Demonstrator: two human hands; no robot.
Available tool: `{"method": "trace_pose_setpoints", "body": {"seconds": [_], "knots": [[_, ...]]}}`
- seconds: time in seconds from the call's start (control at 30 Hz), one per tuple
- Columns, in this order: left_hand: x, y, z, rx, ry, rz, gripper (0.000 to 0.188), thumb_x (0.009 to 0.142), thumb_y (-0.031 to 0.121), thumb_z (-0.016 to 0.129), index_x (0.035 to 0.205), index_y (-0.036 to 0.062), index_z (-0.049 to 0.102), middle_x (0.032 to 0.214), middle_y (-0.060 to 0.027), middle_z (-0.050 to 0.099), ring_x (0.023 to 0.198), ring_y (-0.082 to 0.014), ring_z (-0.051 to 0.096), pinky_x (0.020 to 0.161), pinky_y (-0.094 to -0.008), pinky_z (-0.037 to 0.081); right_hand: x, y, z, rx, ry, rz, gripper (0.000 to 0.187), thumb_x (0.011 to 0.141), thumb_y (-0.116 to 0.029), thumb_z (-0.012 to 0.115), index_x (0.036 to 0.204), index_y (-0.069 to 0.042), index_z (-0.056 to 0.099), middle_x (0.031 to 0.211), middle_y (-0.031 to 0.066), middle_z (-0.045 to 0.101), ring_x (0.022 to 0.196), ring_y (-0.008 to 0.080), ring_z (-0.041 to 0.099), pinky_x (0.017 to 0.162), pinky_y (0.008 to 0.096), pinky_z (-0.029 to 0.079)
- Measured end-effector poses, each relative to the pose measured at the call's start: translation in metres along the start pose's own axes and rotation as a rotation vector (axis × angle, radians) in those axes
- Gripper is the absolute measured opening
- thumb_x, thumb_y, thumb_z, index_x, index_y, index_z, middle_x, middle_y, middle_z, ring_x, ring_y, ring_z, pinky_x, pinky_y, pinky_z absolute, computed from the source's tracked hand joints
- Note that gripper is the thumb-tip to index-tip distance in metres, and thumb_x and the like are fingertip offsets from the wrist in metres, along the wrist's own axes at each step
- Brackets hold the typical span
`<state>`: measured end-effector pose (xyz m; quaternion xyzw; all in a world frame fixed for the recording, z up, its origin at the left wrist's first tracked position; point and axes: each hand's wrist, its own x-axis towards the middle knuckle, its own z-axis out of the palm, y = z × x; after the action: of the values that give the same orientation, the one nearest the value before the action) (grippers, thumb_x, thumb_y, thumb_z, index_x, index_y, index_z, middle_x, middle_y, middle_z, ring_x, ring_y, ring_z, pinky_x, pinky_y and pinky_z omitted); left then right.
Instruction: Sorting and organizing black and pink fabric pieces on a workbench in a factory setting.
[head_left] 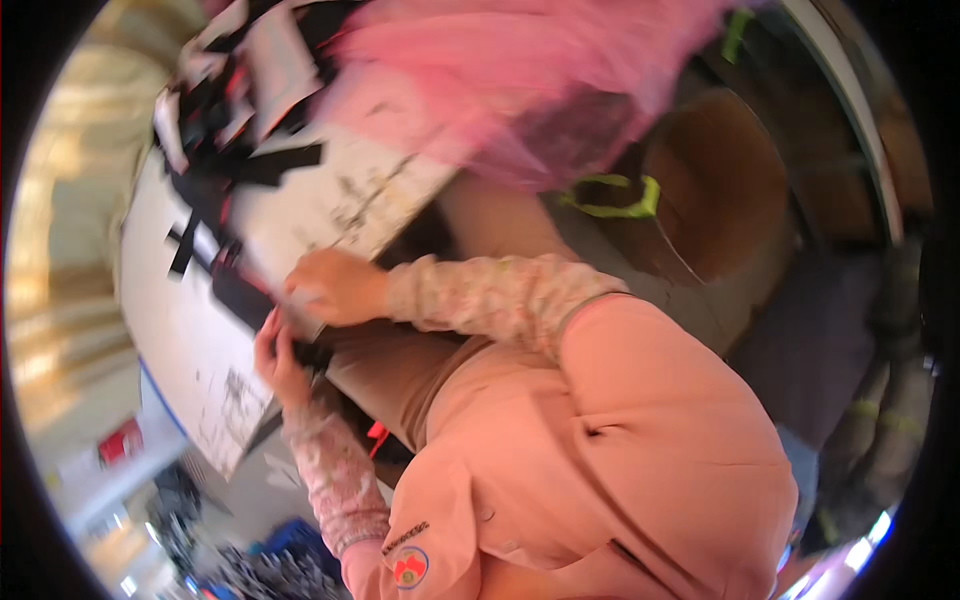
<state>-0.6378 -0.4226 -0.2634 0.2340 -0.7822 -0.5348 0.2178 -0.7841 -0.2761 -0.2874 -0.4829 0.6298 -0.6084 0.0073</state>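
A long black fabric piece (240, 293), strap-like with thin red trim, runs across the white table to its near edge. My left hand (285, 368) is at the near end of this piece, its fingers bent against the fabric and closed on it. Close beside it, my right hand (338, 287) is curled over the same end. Its fingers are pressed together around something small and pale, too blurred to name. Black straps (268, 165) and a small buckle-like part lie farther up the piece.
On the white table (190, 345), a heap of black, white and red fabric pieces (270, 75) lies at the far end. Pink netting (520, 70) spreads over the far right edge. A brown round surface (715, 185) and yellow-green straps (615, 198) are at the right.
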Motion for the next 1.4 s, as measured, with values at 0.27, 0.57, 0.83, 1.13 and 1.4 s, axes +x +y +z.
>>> {"method": "trace_pose_setpoints", "body": {"seconds": [0.27, 0.57, 0.83, 1.13, 1.4], "knots": [[0.002, 0.031, 0.061, 0.348, -0.297, 0.270, 0.043, 0.074, 0.017, 0.071, 0.114, 0.0114, 0.056, 0.133, -0.0096, 0.048, 0.129, -0.0285, 0.037, 0.108, -0.0565, 0.007, -0.012, -0.018, -0.057, -0.075, -0.021, 0.217, 0.055, 0.074, -0.002, 0.062, 0.124, -0.004, 0.041, 0.108, 0.0195, 0.049, 0.100, 0.0381, 0.050, 0.084, 0.0403, 0.043], [-0.016, 0.005, 0.065, 0.415, 0.006, 0.277, 0.032, 0.081, 0.017, 0.063, 0.112, 0.0133, 0.057, 0.126, -0.0086, 0.054, 0.124, -0.0276, 0.044, 0.107, -0.0569, 0.011, 0.016, -0.008, -0.047, -0.197, -0.339, 0.007, 0.047, 0.068, 0.007, 0.060, 0.113, -0.002, 0.052, 0.110, 0.0197, 0.049, 0.106, 0.0373, 0.048, 0.092, 0.0404, 0.041], [-0.013, 0.001, 0.073, 0.217, 0.321, 0.251, 0.009, 0.084, 0.012, 0.057, 0.091, 0.0112, 0.062, 0.086, -0.0071, 0.063, 0.089, -0.0261, 0.060, 0.105, -0.0565, 0.019, 0.027, -0.029, -0.028, -0.307, -0.467, 0.027, 0.035, 0.073, 0.000, 0.065, 0.106, 0.000, 0.055, 0.097, 0.0167, 0.051, 0.094, 0.0337, 0.052, 0.083, 0.0393, 0.043], [-0.037, 0.016, 0.047, 0.343, 0.431, 0.442, 0.023, 0.070, 0.012, 0.066, 0.092, 0.0107, 0.058, 0.089, -0.0068, 0.058, 0.092, -0.0268, 0.056, 0.101, -0.0482, 0.032, 0.012, -0.025, 0.005, 0.221, -0.223, 0.473, 0.020, 0.082, 0.005, 0.042, 0.097, 0.001, 0.055, 0.088, 0.0057, 0.055, 0.074, 0.0125, 0.054, 0.068, 0.0253, 0.047], [-0.056, 0.005, 0.035, -0.100, 0.602, 0.238, 0.021, 0.075, 0.005, 0.060, 0.096, 0.0040, 0.057, 0.086, -0.0111, 0.061, 0.079, -0.0261, 0.060, 0.072, -0.0311, 0.047, 0.005, -0.053, 0.014, 0.498, -0.264, 0.365, 0.012, 0.087, -0.003, 0.048, 0.097, 0.003, 0.053, 0.092, 0.0057, 0.055, 0.084, 0.0126, 0.052, 0.078, 0.0239, 0.044]]}}
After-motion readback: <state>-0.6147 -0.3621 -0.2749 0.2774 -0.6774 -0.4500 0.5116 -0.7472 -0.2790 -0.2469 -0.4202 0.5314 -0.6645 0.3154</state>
